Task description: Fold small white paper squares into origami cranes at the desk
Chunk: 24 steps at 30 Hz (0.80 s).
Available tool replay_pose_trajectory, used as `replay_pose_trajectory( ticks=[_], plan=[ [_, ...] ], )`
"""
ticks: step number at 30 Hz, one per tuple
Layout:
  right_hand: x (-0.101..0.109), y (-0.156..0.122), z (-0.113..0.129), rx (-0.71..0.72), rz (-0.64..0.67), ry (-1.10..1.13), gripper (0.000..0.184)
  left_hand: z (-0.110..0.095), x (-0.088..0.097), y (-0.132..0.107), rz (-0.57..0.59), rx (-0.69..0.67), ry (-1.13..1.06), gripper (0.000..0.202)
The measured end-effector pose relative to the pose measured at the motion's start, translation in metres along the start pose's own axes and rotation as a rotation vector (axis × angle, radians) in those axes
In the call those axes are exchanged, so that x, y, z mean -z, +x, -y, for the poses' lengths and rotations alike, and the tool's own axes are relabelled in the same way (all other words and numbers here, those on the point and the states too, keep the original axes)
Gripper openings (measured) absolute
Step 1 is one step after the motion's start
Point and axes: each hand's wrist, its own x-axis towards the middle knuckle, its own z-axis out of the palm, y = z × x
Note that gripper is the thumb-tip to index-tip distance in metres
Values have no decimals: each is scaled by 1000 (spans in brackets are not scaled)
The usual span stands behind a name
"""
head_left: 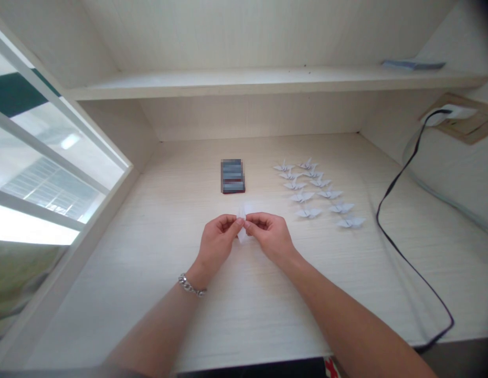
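Observation:
A small piece of folded white paper (pixel 241 235) is held upright just above the middle of the desk. My left hand (pixel 219 236) pinches its left side between thumb and fingers, and a silver chain bracelet (pixel 191 286) circles that wrist. From the other side my right hand (pixel 271 236) pinches the same paper, the two thumb tips almost meeting. Much of the paper is hidden behind the fingers. To the right of my hands, several white paper cranes (pixel 309 213) stand on the desk in two slanting columns.
Beyond my hands lies a dark rectangular object (pixel 233 176), its face pixelated. A black cable (pixel 401 252) runs from the wall socket (pixel 468 123) down across the desk's right side. Above the back spans a shelf (pixel 228 86); a window frame (pixel 98 210) borders the left.

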Motion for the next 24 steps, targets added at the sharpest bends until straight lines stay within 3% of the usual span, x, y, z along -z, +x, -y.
replay_pose_trajectory(
  ticks=[11, 24],
  plan=[
    [-2, 0, 3, -54, -32, 80, 20, 3, 1, -1, -10, -16, -80, 22],
    [-1, -2, 2, -4, -20, 42, 15, 2, 2, 0, -13, -21, -49, 22]
  ],
)
